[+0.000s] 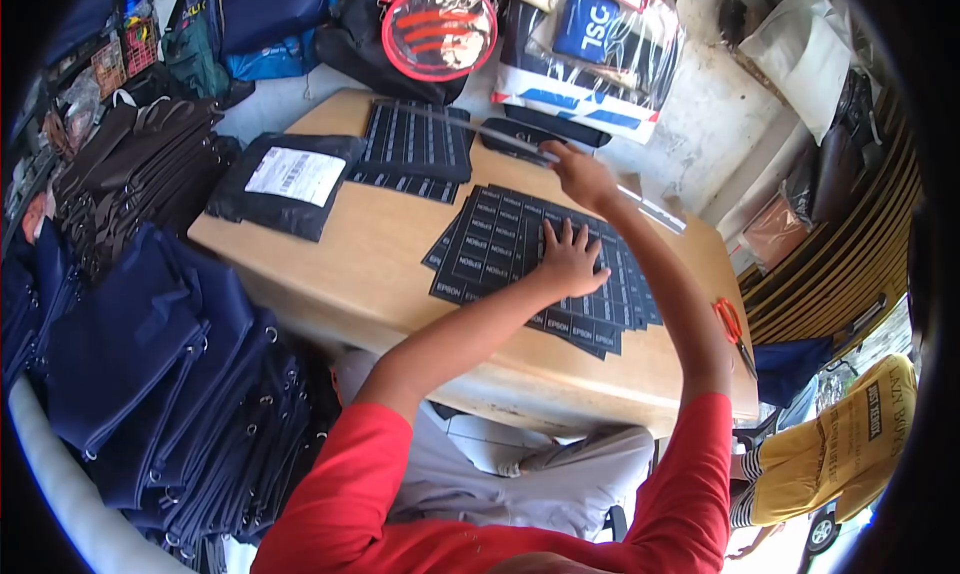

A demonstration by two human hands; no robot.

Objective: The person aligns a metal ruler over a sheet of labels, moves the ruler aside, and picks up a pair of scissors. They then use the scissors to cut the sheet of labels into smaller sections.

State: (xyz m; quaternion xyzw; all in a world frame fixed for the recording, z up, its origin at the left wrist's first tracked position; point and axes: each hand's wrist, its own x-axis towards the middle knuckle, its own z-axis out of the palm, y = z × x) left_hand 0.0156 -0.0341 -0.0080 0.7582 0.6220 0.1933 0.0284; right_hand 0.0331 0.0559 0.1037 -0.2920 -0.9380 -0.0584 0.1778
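Note:
My left hand (573, 262) lies flat with fingers spread on a stack of black sheets (483, 236) printed with rows of white-outlined EPSON labels. The sheets are fanned unevenly across the middle of the table. Beyond them, my right hand (585, 177) is closed around a long, thin ruler (650, 206), raised over the far side of the table. The ruler's far-left end is blurred and passes above a second stack of printed black sheets (415, 139). A dark pouch (525, 139) lies behind the right hand.
A black parcel with a white label (295, 176) sits at the table's left. Red-handled scissors (733, 326) lie at the right edge. Stacked navy bags (140, 344) crowd the left side. A person in a yellow shirt (840, 444) is at the lower right.

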